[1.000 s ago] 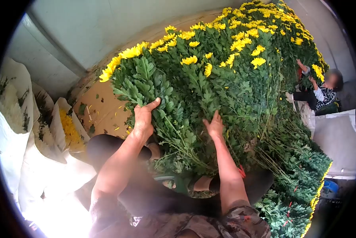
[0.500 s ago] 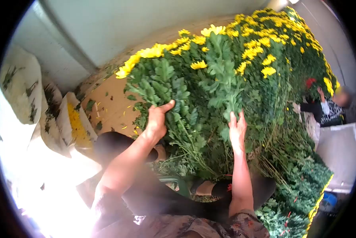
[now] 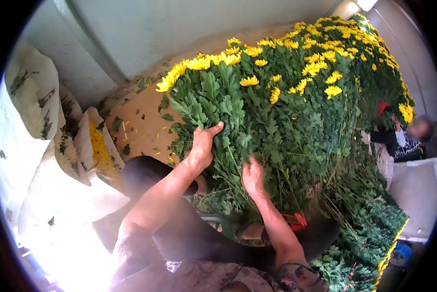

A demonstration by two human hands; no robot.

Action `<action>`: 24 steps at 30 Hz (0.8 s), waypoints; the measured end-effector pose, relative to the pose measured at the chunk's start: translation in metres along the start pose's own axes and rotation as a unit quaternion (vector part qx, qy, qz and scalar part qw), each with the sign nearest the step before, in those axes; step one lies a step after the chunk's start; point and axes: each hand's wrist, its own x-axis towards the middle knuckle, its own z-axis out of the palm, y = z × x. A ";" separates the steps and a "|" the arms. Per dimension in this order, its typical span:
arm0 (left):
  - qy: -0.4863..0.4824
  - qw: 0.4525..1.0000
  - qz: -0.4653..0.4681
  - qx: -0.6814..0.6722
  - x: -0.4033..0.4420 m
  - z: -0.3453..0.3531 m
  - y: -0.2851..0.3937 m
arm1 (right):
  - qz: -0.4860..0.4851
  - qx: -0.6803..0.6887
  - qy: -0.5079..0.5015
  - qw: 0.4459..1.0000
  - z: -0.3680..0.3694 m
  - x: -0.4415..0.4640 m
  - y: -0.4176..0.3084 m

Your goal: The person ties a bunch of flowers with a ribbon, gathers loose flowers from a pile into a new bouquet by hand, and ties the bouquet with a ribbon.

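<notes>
Above our left knee [image 3: 145, 177], just beyond it, we have the gathered bunch [image 3: 218, 100] of yellow-headed, leafy stems, its blooms pointing away from us and its cut ends toward our feet. Our left grip [image 3: 204, 145] is wrapped round the bunch, grasping it below the heads, with the thumb laid across the leaves. Our right grip [image 3: 254, 177] sits lower, just beside the bunch's right edge, fingertips at the leaves; we cannot tell whether they are pinching a stem or only touching.

To the right of the bunch, the large heap [image 3: 306, 121] of yellow flowers runs back along the pale wall [image 3: 189, 29]. Red strips [image 3: 296, 221] lie beside our right forearm. On our left, tan cardboard [image 3: 145, 138] carries loose petals and leaf scraps, and white wrappings [image 3: 72, 202] stand nearby, one containing yellow flowers [image 3: 101, 153]. Glare washes out the lower left corner. At far right, another person [image 3: 408, 143] sits at the end of the heap, near a blue object [image 3: 402, 253] too small to make out.
</notes>
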 end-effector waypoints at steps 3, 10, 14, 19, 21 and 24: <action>-0.032 0.999 -0.020 0.034 -0.004 0.003 0.000 | 0.013 -0.049 -0.030 0.998 -0.009 0.001 -0.010; 0.031 0.999 -0.023 0.018 0.001 -0.008 0.002 | 0.042 0.024 -0.189 0.981 -0.019 0.018 0.001; 0.084 0.996 -0.012 0.006 0.004 -0.008 0.014 | 0.071 -0.166 0.082 0.980 -0.053 0.064 0.064; 0.098 0.994 0.019 0.048 0.005 -0.004 0.016 | 0.126 -0.303 -0.033 0.944 -0.050 0.043 0.157; 0.095 0.994 -0.013 0.060 0.006 -0.005 0.017 | 0.007 -0.299 0.047 0.953 -0.050 0.034 0.151; 0.056 0.993 -0.042 0.092 0.003 -0.003 0.019 | -0.028 -0.236 0.087 0.967 -0.061 0.034 0.130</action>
